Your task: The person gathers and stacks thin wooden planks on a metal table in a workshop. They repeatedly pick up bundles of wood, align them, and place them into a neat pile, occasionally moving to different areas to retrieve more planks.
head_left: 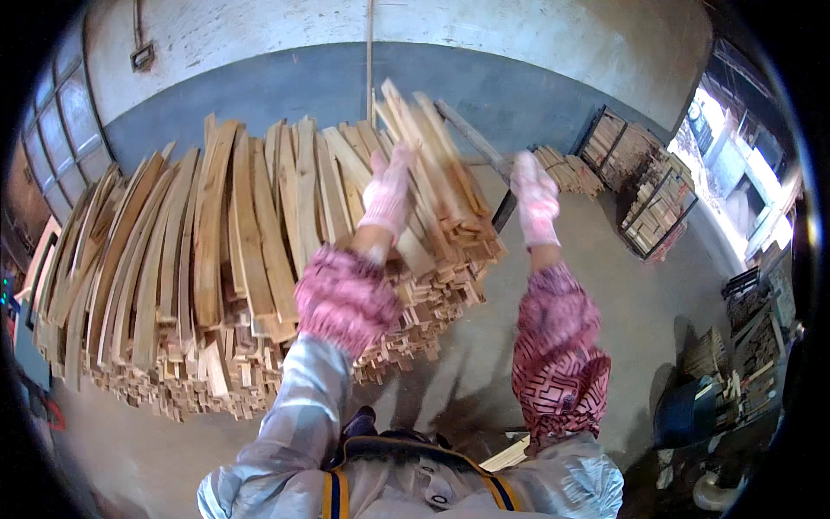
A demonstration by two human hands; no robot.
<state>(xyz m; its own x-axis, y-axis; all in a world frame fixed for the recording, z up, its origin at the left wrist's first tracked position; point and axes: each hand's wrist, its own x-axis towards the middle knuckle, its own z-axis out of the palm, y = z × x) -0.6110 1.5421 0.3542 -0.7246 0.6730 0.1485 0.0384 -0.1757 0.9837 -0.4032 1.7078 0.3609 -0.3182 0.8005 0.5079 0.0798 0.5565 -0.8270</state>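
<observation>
A big pile of pale wooden slats (216, 251) leans against the blue and white wall. On its right side lies a slanted bundle of slats (441, 173). My left hand (386, 195), in a pink-white glove, lies against this bundle with its fingers pointing up along the wood. My right hand (534, 197), gloved the same way, is raised to the right of the bundle and is blurred. It is at the lower end of a long grey slat (471, 137) that crosses behind the bundle. Both forearms wear pink patterned sleeve covers.
Bare concrete floor (622, 285) stretches to the right of the pile. Metal racks filled with short wood pieces (657, 203) stand at the back right beside a bright doorway. More stacked wood and clutter (735, 346) line the right edge. Windows (60, 138) are at the left.
</observation>
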